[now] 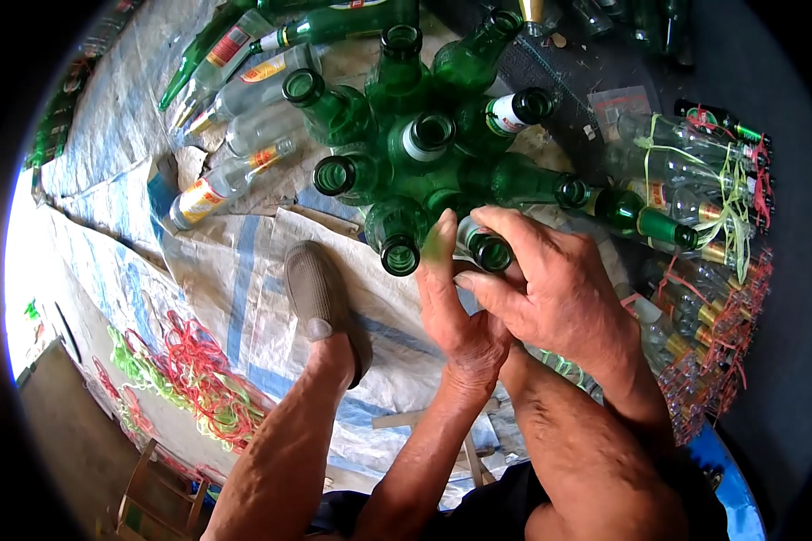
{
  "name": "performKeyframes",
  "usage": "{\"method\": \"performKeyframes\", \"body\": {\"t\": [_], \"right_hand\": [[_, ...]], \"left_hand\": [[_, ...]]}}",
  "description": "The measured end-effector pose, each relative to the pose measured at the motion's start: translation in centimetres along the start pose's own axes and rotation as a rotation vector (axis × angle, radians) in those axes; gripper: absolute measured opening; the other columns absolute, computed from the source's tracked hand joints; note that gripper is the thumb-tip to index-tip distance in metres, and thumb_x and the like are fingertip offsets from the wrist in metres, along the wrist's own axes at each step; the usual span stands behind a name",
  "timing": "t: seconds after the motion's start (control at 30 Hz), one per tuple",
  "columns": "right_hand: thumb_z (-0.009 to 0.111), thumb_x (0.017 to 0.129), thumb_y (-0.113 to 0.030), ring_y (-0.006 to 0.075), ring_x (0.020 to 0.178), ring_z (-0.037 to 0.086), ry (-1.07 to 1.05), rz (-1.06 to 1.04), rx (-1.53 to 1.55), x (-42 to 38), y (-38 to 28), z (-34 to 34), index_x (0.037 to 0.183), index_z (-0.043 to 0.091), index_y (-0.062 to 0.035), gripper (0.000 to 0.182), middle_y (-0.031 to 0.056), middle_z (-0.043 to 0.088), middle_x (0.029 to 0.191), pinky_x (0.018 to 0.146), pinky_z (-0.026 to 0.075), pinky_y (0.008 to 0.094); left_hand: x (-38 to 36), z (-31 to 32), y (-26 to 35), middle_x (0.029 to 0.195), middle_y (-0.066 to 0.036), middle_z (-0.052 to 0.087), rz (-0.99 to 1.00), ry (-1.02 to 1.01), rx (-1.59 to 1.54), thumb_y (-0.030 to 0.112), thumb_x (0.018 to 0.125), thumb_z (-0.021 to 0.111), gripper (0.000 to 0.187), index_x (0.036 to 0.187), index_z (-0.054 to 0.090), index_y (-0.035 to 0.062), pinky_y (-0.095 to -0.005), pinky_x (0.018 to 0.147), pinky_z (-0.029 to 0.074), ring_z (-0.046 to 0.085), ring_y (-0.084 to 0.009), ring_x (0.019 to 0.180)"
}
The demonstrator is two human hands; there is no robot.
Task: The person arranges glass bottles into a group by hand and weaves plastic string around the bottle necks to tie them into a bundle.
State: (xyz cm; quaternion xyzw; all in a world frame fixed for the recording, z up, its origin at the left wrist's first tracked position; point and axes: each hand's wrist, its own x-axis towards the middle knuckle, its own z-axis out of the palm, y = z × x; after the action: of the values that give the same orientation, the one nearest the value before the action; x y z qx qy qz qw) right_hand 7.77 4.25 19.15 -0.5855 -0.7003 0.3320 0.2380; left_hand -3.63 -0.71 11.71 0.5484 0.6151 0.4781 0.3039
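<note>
A green glass bottle (468,233) with a pale neck label stands among a tight cluster of upright green bottles, its open mouth facing up at me. My right hand (564,293) is closed on its neck, thumb and fingers curled from the right. Against the left side of the same bottle is my left hand (460,320), one digit stretched up along it; its other fingers are partly hidden behind my right hand. Just left of my hands is another green bottle (397,230), tilted toward me. A white-labelled green bottle (424,137) stands mid-cluster.
Clear bottles (230,185) with orange labels lie on the striped sheet (262,261) at left. Bundled clear bottles (686,180) tied with plastic strips lie at right. A tangle of red and green strips (198,374) lies lower left, near my shoe (316,284).
</note>
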Motion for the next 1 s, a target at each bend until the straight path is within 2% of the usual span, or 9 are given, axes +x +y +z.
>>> {"method": "performKeyframes", "body": {"t": [0.1, 0.2, 0.27, 0.5, 0.63, 0.73, 0.8, 0.87, 1.0], "right_hand": [[0.086, 0.081, -0.008, 0.0259, 0.073, 0.076, -0.071, 0.068, -0.003, 0.0, -1.2, -1.0, 0.131, 0.064, 0.0032, 0.056, 0.0186, 0.076, 0.105, 0.065, 0.061, 0.0371], [0.085, 0.081, -0.008, 0.0333, 0.081, 0.076, -0.1, 0.056, -0.086, 0.0, -2.3, -2.5, 0.133, 0.063, 0.0028, 0.058, 0.0198, 0.075, 0.104, 0.072, 0.06, 0.0412], [0.084, 0.082, -0.01, 0.0367, 0.084, 0.075, -0.164, 0.099, -0.137, 0.0, -3.1, -3.6, 0.131, 0.063, 0.0025, 0.054, 0.02, 0.074, 0.104, 0.074, 0.06, 0.0426], [0.08, 0.084, 0.0, 0.0275, 0.076, 0.074, -0.043, -0.01, -0.141, 1.2, -5.5, -6.4, 0.117, 0.07, 0.0028, 0.035, 0.0152, 0.072, 0.094, 0.063, 0.059, 0.0386], [0.08, 0.083, 0.005, 0.0174, 0.064, 0.06, 0.128, -0.157, -0.174, 4.3, -5.1, -7.2, 0.112, 0.074, 0.0022, 0.029, 0.0091, 0.063, 0.084, 0.054, 0.048, 0.0314], [0.081, 0.081, 0.006, 0.02, 0.071, 0.061, 0.201, -0.3, -0.316, 8.0, -4.4, -7.8, 0.118, 0.073, -0.0011, 0.038, 0.0092, 0.062, 0.089, 0.061, 0.051, 0.0319], [0.082, 0.081, 0.002, 0.0245, 0.077, 0.063, 0.212, -0.423, -0.376, 10.3, -4.3, -7.4, 0.119, 0.073, -0.0025, 0.039, 0.0104, 0.064, 0.093, 0.068, 0.052, 0.0348], [0.084, 0.081, -0.005, 0.0318, 0.085, 0.066, 0.249, -0.568, -0.413, 12.7, -4.1, -6.8, 0.117, 0.073, -0.0031, 0.038, 0.0128, 0.067, 0.098, 0.079, 0.053, 0.0404], [0.084, 0.082, -0.013, 0.0335, 0.088, 0.068, 0.122, -0.575, -0.639, 15.1, -3.7, -6.4, 0.115, 0.072, -0.004, 0.036, 0.0121, 0.069, 0.102, 0.085, 0.051, 0.0432]], "left_hand": [[0.2, 0.6, 0.1, 0.146, -0.015, 0.064, -0.097, 0.019, -0.16, 0.01, 0.097, 0.077, 0.055, 0.147, 0.057, -0.0011, -0.0384, 0.105, 0.052, 0.063, -0.0278, 0.129], [0.9, -0.2, -0.3, 0.149, -0.021, 0.062, 0.034, -0.059, 0.027, 0.014, 0.095, 0.075, 0.058, 0.148, 0.057, -0.002, -0.0425, 0.103, 0.054, 0.059, -0.0396, 0.136], [0.8, 0.2, 0.3, 0.147, -0.018, 0.063, -0.058, -0.048, -0.02, 0.022, 0.101, 0.073, 0.053, 0.147, 0.059, -0.0001, -0.0381, 0.089, 0.056, 0.061, -0.0359, 0.13], [0.3, 0.9, 0.3, 0.148, -0.017, 0.062, -0.174, -0.039, -0.216, 0.018, 0.096, 0.079, 0.055, 0.145, 0.057, 0.0026, -0.0328, 0.084, 0.055, 0.063, -0.0311, 0.128], [1.1, 1.5, -0.2, 0.143, -0.022, 0.064, -0.075, -0.011, -0.158, 0.002, 0.093, 0.074, 0.048, 0.138, 0.058, 0.0008, -0.0318, 0.078, 0.058, 0.069, -0.0278, 0.11], [1.8, 1.1, 0.5, 0.138, -0.022, 0.067, 0.0, -0.008, -0.03, -0.002, 0.091, 0.075, 0.046, 0.135, 0.06, -0.0001, -0.0283, 0.066, 0.058, 0.07, -0.0239, 0.093], [1.4, 1.2, 0.2, 0.133, -0.015, 0.069, -0.066, -0.018, -0.08, 0.0, 0.091, 0.078, 0.05, 0.138, 0.059, 0.0002, -0.0324, 0.084, 0.056, 0.067, -0.0247, 0.112], [1.5, 1.1, 0.4, 0.134, -0.019, 0.068, -0.043, -0.004, -0.094, -0.005, 0.089, 0.076, 0.051, 0.137, 0.061, 0.0003, -0.0329, 0.084, 0.057, 0.069, -0.0288, 0.113], [1.5, 0.7, 0.3, 0.133, -0.019, 0.068, -0.031, -0.032, -0.07, -0.004, 0.089, 0.077, 0.051, 0.137, 0.061, 0.0005, -0.0326, 0.083, 0.057, 0.069, -0.0275, 0.111]]}}
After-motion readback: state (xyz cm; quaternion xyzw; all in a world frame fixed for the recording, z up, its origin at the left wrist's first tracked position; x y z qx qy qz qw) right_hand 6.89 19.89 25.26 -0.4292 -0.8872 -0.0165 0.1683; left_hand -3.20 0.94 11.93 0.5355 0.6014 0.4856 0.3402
